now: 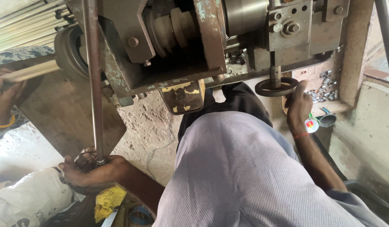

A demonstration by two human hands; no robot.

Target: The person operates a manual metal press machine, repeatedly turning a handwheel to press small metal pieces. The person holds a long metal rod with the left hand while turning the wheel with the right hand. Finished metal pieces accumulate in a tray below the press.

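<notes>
My left hand is closed around the lower end of a long steel lever rod that runs up to the worn metal machine. My right hand grips the rim of a small black handwheel under the machine's right side. My light grey shirt fills the lower middle of the view, and dark trousers show below the machine.
Another person's hand with a yellow bangle holds pale rods at the left edge. Several small metal parts lie in a wooden tray at the right. A white sack, a yellow cloth and a cracked concrete floor lie below.
</notes>
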